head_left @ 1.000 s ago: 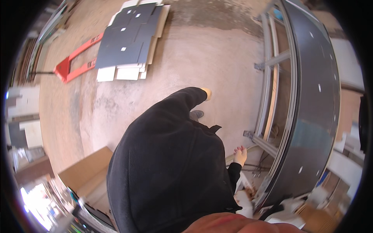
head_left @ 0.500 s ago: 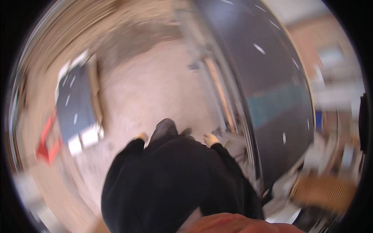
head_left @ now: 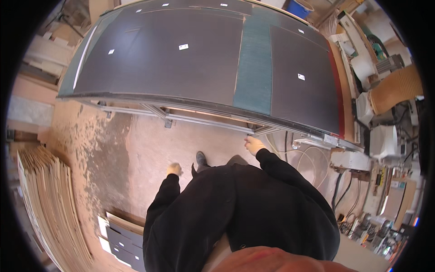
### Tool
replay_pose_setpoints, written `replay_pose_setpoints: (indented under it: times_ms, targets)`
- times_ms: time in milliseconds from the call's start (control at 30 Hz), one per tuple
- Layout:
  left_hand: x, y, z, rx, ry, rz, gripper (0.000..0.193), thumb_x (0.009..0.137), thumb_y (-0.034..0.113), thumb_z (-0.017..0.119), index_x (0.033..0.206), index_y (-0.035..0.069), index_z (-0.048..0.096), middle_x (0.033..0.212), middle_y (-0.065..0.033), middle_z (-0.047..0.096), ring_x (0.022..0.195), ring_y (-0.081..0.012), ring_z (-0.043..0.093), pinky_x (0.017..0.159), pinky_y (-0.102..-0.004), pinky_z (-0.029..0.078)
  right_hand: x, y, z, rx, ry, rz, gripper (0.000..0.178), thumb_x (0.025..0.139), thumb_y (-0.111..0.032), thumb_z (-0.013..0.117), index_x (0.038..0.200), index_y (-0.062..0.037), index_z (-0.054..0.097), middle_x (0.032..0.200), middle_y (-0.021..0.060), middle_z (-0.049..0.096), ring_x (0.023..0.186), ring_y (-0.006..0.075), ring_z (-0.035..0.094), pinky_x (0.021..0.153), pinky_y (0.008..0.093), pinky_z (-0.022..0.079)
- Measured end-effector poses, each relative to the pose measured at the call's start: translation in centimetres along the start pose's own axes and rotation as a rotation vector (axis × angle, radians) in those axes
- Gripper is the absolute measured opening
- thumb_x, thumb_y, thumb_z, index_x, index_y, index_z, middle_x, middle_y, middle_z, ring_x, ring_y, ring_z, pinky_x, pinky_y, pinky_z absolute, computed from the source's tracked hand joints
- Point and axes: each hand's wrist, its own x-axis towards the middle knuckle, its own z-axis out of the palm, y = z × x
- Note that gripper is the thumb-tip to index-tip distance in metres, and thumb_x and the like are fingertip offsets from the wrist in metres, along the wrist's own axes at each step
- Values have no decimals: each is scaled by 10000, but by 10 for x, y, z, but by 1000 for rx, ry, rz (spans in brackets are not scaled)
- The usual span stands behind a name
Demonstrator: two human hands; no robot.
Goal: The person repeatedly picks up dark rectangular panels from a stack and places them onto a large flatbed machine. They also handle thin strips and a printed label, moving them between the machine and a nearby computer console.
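Observation:
My left hand (head_left: 174, 169), in a pale yellow glove, hangs beside my body above the floor. Its fingers are loosely bent and apart, with nothing visible in them. In a matching glove, my right hand (head_left: 254, 145) is held a little farther forward, just short of the large table's near edge. Its fingers are slightly spread and hold nothing I can see. Across the table lie dark grey panels (head_left: 204, 59) with small white labels. A teal strip (head_left: 253, 65) shows between them. Another dark panel (head_left: 303, 93) lies to the right of it.
Wooden boards (head_left: 52, 204) stand in a row at the left. A small stack of dark labelled panels (head_left: 124, 242) is at lower left. A ribbed tan hose (head_left: 398, 90) and machine parts are at the right. Hoses and cables (head_left: 342, 188) trail near the floor. A blue bin (head_left: 299, 8) stands behind the table.
My view has turned to the right, so the large table now lies across the front instead of along the right. The small panel stack has shifted to the lower left. Both hands stay low.

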Motion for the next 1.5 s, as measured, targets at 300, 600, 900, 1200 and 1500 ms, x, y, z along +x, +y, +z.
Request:
replay_pose_setpoints:
  times_ms: [300,600,900,1200,1500]
  targets:
    - [113,140,-131,-195,478,150,343,934,222,592,1185,20,709,1083,-225,746,1025,-360,732,912,-447,564,59,-39,-23,-154,299,-176,396,924,-219,632,1293,-73,635,1271,187,691,1217,414,609,1036,477,487]
    - [149,158,-255,-50,818,19,468,878,296,691,1311,121,655,1292,-187,682,1171,-381,655,1025,-474,517,161,-94,-36,-307,367,-70,599,900,-312,694,1419,-60,532,1513,206,502,1336,422,499,1107,501,429]
    - [282,110,-483,221,983,-77,528,851,347,681,1286,71,569,1323,-178,614,1282,-360,558,1049,-522,457,225,-160,-19,-294,491,358,739,848,-325,718,1479,-34,467,1392,244,573,1267,445,539,1102,524,433]
    - [303,134,-537,141,810,-263,620,850,460,670,1331,82,574,1285,-197,624,1244,-395,561,1044,-498,471,272,-174,-12,-127,728,713,704,816,-420,677,1374,-2,573,1301,299,631,1229,455,598,1082,520,454]
    - [264,137,-546,120,798,-261,621,869,531,617,1233,30,660,1268,-227,648,1220,-413,588,1035,-505,488,236,-143,-48,-76,789,594,666,842,-438,621,1252,86,622,1225,331,673,1185,472,634,1036,507,485]
